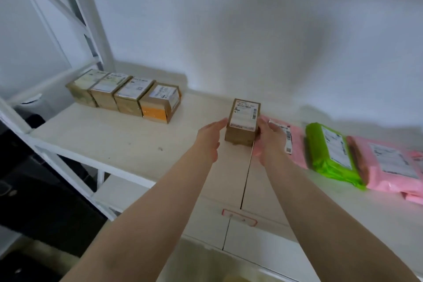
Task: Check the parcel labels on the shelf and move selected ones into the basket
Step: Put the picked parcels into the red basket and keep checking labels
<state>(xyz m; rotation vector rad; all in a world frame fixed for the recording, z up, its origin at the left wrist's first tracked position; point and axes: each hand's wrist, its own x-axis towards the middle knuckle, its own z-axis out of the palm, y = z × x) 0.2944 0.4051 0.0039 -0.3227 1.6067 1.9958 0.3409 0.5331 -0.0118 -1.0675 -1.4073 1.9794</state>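
A single head-worn camera looks forward and down, close over a white shelf. Both forearms reach away from it. The wall behind fills the upper view.

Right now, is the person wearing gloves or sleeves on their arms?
No. Both forearms are bare as far as the picture shows, with no sleeves in view. The left hand and right hand wear no gloves, and no watch, bracelet or ring can be seen.

Brown cardboard box with white label; lime-green mailer; pink mailers; one carton seemingly orange-fronted; white shelf.
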